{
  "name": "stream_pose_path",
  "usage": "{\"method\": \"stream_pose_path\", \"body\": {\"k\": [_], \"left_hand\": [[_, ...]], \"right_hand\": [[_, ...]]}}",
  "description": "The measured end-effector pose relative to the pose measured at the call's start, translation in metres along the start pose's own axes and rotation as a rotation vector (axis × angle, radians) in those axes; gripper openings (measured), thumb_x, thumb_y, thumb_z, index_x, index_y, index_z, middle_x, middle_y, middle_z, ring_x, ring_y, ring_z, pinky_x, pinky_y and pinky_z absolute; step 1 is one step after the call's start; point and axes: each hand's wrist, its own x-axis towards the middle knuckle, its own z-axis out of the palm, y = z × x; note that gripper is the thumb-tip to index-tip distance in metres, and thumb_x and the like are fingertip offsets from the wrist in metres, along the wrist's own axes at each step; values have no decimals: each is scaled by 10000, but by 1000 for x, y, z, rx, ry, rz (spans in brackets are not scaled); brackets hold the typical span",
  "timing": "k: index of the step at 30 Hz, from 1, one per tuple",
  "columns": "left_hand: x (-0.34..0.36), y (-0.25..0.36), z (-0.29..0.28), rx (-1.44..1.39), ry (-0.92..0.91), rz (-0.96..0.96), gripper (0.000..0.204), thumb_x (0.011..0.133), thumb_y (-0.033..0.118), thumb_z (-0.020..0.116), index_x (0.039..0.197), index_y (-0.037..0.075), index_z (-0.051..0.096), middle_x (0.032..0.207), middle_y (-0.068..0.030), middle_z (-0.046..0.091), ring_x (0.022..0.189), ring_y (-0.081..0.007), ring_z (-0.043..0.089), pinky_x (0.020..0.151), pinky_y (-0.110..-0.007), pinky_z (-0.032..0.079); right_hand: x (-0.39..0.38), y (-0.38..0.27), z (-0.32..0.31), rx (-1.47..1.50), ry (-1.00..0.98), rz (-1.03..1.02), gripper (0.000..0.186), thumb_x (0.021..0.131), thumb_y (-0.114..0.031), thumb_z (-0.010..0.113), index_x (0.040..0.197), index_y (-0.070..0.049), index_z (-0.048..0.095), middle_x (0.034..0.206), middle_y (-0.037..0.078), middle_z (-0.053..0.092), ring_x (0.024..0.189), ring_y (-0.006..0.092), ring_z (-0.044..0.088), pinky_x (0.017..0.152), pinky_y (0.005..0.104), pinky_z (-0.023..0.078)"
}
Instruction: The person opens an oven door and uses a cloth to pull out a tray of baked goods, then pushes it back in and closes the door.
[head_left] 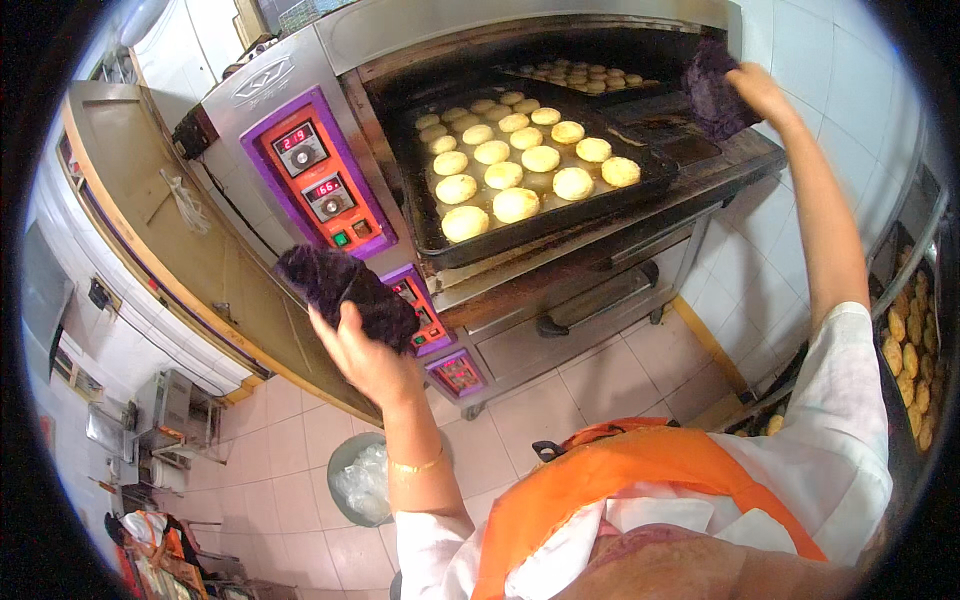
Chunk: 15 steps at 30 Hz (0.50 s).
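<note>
My left hand [372, 362] grips a folded dark purple cloth [345, 288], its thumb lying against the cloth. It is raised in front of the oven's control panel, apart from the tray. My right hand [762, 92] holds a second dark purple cloth [712, 92] up by the right end of the oven opening. Between them, a black baking tray [560, 222] sits at the mouth of the oven [480, 290]. Rows of round, pale golden pastries [515, 204] lie on it. Deeper inside at the right is another tray of pastries [590, 76].
Left of the opening, the purple-edged orange panel [320, 175] carries dials and lit displays. Below is a lower oven door with a black handle [598, 300]. A bin with clear plastic [362, 480] stands on the tiled floor. Baked pastries [908, 350] fill trays on a rack at the right.
</note>
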Motion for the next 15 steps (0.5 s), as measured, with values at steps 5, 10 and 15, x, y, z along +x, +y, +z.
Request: {"method": "stream_pose_path", "body": {"k": [5, 10, 15], "left_hand": [[11, -47, 11, 796, -239, 478, 456, 838, 20, 458, 1278, -79, 390, 1233, -238, 459, 1146, -346, 449, 1016, -412, 311], [-6, -30, 33, 1240, -575, 624, 466, 793, 81, 535, 1230, -57, 451, 1216, -244, 465, 1194, -393, 400, 1043, -452, 276], [4, -30, 28, 1188, -681, 661, 333, 894, 207, 513, 1102, -51, 549, 1104, -224, 530, 1099, -381, 458, 980, -444, 332]], "right_hand": [[-30, -47, 97, -113, -189, -98, 421, 798, -306, 504, 947, 59, 652, 1062, 283, 597, 1003, 400, 581, 896, 427, 460], [-54, -56, 104, -25, -471, -139, 790, 844, -603, 433, 1121, 126, 565, 1227, 327, 496, 1175, 395, 493, 986, 389, 395], [-33, -16, 125, 371, -415, -17, 690, 885, -537, 463, 1094, 110, 584, 1163, 265, 577, 1081, 305, 560, 929, 364, 403]]}}
